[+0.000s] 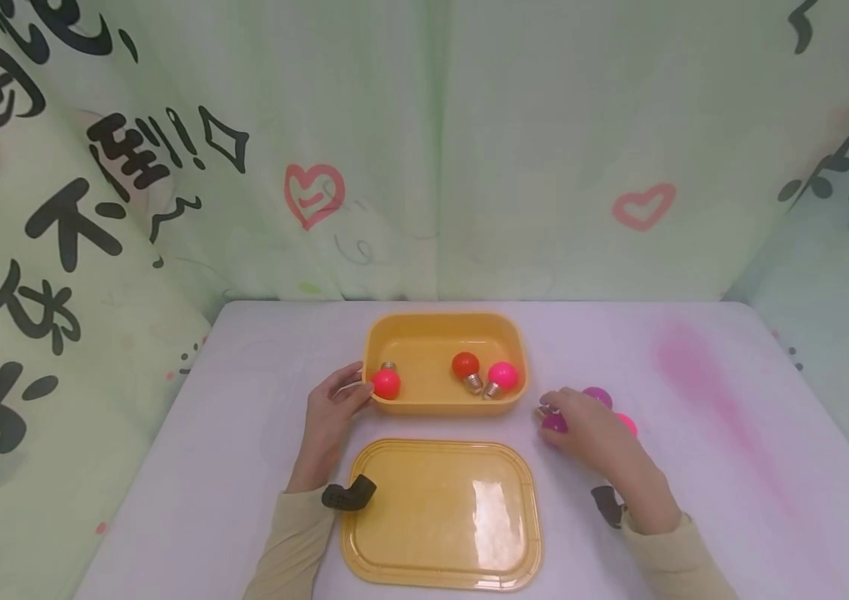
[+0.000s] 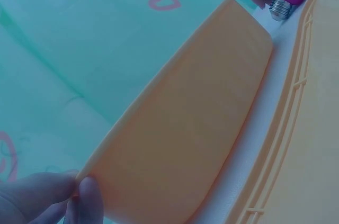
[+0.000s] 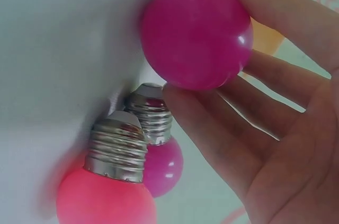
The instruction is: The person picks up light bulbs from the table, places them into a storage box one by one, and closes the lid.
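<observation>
My left hand [image 1: 332, 415] pinches the near left corner of a yellow plastic box [image 1: 424, 409], thumb and fingers at its rim. Inside the box lie a pink-red light bulb [image 1: 387, 384] at the left, and a red bulb [image 1: 465, 364] and a pink bulb [image 1: 503, 375] at the right. Just right of the box, my right hand [image 1: 587, 429] holds a purple bulb [image 3: 196, 36] between thumb and fingers, its metal base [image 2: 279, 9] showing in the left wrist view. Beside that hand lie another purple bulb [image 3: 163, 168] and a pink bulb [image 3: 106, 200], bases close together.
A yellow lid [image 1: 439, 517] lies flat on the white table [image 1: 207, 500], in front of the box. Light green curtains [image 1: 529, 150] with hearts and black writing hang behind and at both sides. Dark straps [image 1: 349, 493] circle the wrists.
</observation>
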{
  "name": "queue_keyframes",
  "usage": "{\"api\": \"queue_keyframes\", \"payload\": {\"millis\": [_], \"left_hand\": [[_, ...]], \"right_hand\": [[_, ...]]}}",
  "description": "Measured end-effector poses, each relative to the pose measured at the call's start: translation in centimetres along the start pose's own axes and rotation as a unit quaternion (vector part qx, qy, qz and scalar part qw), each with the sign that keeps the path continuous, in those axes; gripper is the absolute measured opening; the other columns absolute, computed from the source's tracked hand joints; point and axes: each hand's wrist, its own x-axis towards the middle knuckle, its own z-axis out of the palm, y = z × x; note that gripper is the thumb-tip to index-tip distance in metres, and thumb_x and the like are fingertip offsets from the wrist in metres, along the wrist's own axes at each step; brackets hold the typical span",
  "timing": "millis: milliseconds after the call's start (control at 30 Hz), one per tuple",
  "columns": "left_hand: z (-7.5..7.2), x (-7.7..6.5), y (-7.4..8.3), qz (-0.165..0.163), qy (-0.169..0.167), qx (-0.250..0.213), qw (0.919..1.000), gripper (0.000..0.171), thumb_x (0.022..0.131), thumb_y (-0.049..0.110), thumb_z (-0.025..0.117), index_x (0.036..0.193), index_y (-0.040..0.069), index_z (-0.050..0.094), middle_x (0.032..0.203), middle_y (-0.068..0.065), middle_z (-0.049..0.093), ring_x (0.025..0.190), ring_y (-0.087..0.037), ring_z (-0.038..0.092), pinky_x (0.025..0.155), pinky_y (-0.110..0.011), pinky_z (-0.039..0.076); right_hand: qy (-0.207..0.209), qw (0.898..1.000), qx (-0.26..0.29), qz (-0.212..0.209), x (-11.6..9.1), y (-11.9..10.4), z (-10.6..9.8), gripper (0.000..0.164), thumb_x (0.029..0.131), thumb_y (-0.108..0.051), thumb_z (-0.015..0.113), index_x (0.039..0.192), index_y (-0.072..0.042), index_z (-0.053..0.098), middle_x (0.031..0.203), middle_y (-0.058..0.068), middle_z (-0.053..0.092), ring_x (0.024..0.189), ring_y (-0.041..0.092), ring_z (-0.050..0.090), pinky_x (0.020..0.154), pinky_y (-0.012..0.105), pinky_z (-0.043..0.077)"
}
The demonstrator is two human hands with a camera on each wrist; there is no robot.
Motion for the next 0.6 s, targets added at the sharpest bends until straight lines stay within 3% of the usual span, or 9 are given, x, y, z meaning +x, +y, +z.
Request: {"api": "queue_keyframes", "payload": {"millis": [367,600], "left_hand": [[0.01,-0.08,0.06,0.005,0.001,0.001,1.0,0.045,0.091,0.019,0.072,0.134,0.017,0.06,0.13,-0.007,0.059,0.11,-0.021,0.064,0.091,-0.026,0.056],[0.08,-0.15,0.13,0.005,0.002,0.007,1.0,0.044,0.092,0.02,0.072,0.134,0.018,0.059,0.13,-0.007,0.059,0.111,-0.021,0.063,0.092,-0.027,0.056]], "right_hand": [[-0.007,1.0,0.011,-0.002,0.14,0.02,0.05,0.029,0.08,-0.013,0.082,0.106,-0.003,0.072,0.096,0.008,0.07,0.089,0.023,0.065,0.084,0.044,0.059],[0.005,0.999,0.018,-0.026,0.57,0.04,-0.34,0.024,0.08,-0.009,0.082,0.102,-0.004,0.075,0.09,0.005,0.07,0.086,0.022,0.066,0.082,0.043,0.06]]}}
